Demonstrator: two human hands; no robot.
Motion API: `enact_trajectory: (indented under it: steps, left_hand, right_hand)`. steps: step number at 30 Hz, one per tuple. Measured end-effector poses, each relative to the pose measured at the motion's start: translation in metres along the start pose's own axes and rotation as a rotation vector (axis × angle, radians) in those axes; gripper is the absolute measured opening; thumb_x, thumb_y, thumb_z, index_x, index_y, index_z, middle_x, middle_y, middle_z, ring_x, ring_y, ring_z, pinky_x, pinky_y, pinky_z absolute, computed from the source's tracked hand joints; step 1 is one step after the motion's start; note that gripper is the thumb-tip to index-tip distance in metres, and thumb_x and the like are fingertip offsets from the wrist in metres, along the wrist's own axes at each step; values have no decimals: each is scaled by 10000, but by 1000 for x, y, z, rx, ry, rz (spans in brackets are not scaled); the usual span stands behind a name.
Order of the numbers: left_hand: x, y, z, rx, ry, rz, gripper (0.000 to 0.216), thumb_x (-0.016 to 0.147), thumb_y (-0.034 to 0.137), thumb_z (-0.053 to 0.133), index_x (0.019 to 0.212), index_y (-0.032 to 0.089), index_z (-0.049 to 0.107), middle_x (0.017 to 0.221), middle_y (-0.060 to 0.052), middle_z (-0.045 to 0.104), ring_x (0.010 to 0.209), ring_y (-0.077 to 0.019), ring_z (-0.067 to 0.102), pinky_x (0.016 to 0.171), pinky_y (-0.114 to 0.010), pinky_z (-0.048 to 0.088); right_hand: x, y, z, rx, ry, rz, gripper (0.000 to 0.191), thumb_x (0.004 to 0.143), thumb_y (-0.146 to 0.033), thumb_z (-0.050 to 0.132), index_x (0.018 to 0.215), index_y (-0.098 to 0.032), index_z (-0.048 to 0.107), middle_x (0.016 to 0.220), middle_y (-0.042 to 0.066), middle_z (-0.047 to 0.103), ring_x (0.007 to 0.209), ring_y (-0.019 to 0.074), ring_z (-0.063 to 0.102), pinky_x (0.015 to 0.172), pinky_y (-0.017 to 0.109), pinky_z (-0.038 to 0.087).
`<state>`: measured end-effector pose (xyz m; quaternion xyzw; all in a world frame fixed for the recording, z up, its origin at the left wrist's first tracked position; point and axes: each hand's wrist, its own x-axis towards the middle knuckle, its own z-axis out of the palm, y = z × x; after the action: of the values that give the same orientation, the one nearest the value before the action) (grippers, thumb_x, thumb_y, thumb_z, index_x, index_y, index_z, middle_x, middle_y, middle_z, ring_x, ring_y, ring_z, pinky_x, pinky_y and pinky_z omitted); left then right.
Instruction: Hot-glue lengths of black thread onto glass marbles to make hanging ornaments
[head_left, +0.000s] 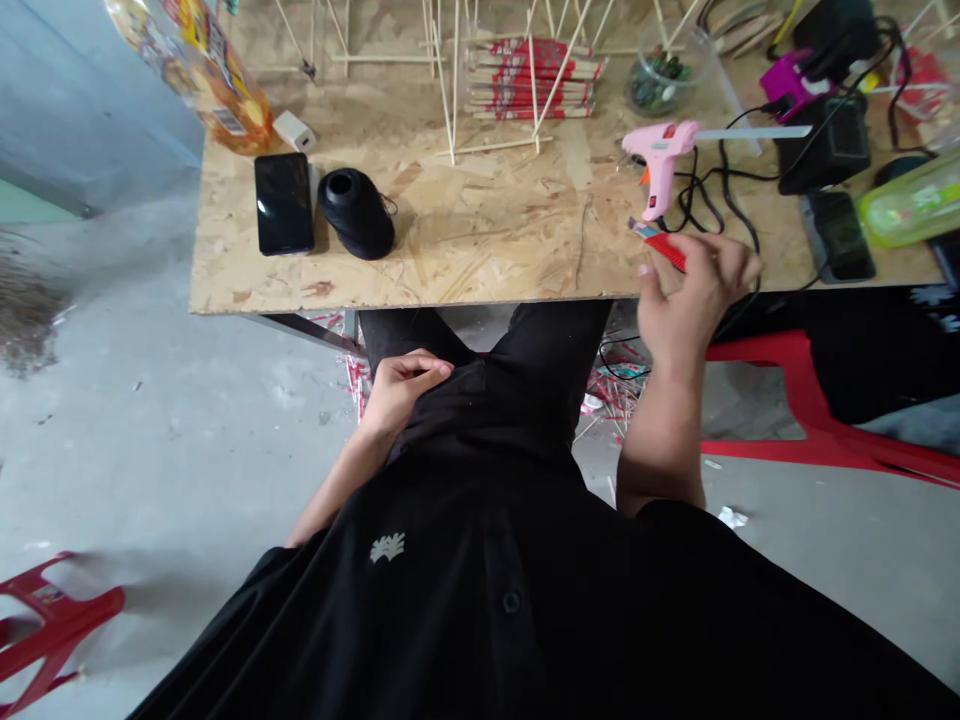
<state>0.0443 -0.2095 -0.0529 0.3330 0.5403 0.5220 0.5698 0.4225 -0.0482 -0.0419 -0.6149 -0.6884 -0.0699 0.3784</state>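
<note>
My right hand hovers at the front edge of the chipboard table, fingers curled around a small red utility knife whose tip points left. Just behind it lies a pink glue gun with a black cable. My left hand rests on my black-trousered thigh below the table edge, fingers loosely curled, holding nothing.
A black phone and a spool of black thread lie at the table's left. A frame of thin wooden sticks and red stick packets stand behind. Chargers, a green bottle and red stools are to the right.
</note>
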Motion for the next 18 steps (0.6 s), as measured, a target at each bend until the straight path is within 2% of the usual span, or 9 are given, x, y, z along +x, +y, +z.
enact_trajectory:
  steps: [2, 4, 6, 8, 12, 18]
  left_hand:
    - [2, -2, 1, 3, -17, 5, 208, 725, 404, 1035, 775, 240, 918, 872, -62, 801, 840, -173, 710, 808, -324, 525]
    - [2, -3, 2, 19, -36, 2, 189, 742, 395, 1023, 790, 242, 922, 877, -61, 806, 840, -172, 711, 810, -325, 521]
    - [2, -1, 3, 55, -61, 6, 179, 759, 393, 1011, 801, 242, 924, 875, -59, 806, 832, -172, 708, 805, -327, 515]
    - [0, 3, 3, 108, -85, 26, 173, 781, 395, 995, 809, 240, 923, 868, -55, 800, 819, -168, 701, 788, -324, 502]
    - [-4, 15, 2, 219, -119, 52, 198, 805, 406, 967, 776, 221, 902, 832, -50, 771, 771, -156, 667, 719, -314, 455]
    - [-4, 18, -2, 236, -138, 64, 225, 797, 400, 948, 713, 207, 869, 777, -35, 735, 709, -133, 607, 675, -308, 409]
  right_hand:
    - [-9, -46, -6, 218, -81, -121, 238, 994, -352, 763, 1212, -275, 821, 1233, 130, 771, 1230, 367, 690, 1129, 613, 524]
    - [-21, -90, -8, 553, -327, -213, 137, 1047, -329, 715, 1058, -281, 844, 1026, 70, 798, 950, 260, 738, 890, 454, 615]
    - [-34, -127, -4, 814, -569, -313, 97, 1032, -299, 764, 1055, -284, 858, 1031, 43, 820, 835, 196, 734, 758, 360, 607]
    - [-43, -151, 3, 975, -731, -405, 143, 1037, -255, 763, 1135, -282, 864, 1067, 41, 832, 855, 177, 760, 753, 325, 616]
    - [-46, -168, 18, 1062, -850, -515, 204, 1054, -198, 737, 1173, -282, 879, 1081, 49, 840, 962, 192, 798, 855, 336, 642]
    - [-40, -170, 28, 1036, -858, -566, 184, 1038, -191, 777, 1119, -293, 907, 1018, 29, 838, 886, 163, 795, 790, 287, 613]
